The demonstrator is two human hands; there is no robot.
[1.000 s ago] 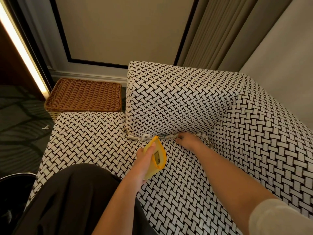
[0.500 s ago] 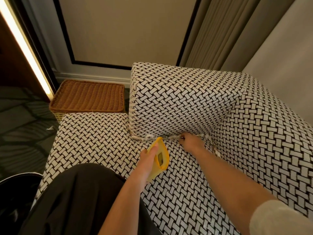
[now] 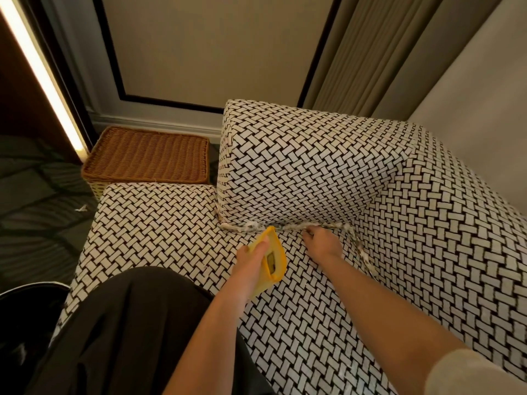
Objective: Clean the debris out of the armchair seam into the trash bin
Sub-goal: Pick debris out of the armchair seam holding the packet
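Note:
The armchair [image 3: 313, 178] is covered in a black-and-white woven pattern. White scraps of debris [image 3: 251, 226] lie along the seam between seat and armrest, and more runs down the back seam [image 3: 360, 249]. My left hand [image 3: 252, 258] holds a yellow pouch-like scoop [image 3: 273, 260] with its open mouth near the seam. My right hand [image 3: 322, 245] rests on the seat, fingertips at the seam next to the debris; whether it pinches any I cannot tell. The black trash bin [image 3: 25, 315] shows at the lower left, partly cut off.
A brown wicker basket [image 3: 148, 156] stands on the floor beyond the seat. One white scrap [image 3: 82, 208] lies on the dark carpet. My dark-clothed knee [image 3: 128, 323] rests against the seat's front. Curtains and a wall panel stand behind the armchair.
My right hand has drawn back slightly from the seam toward me. The left hand and yellow scoop have stayed in nearly the same place. The view has shifted a little.

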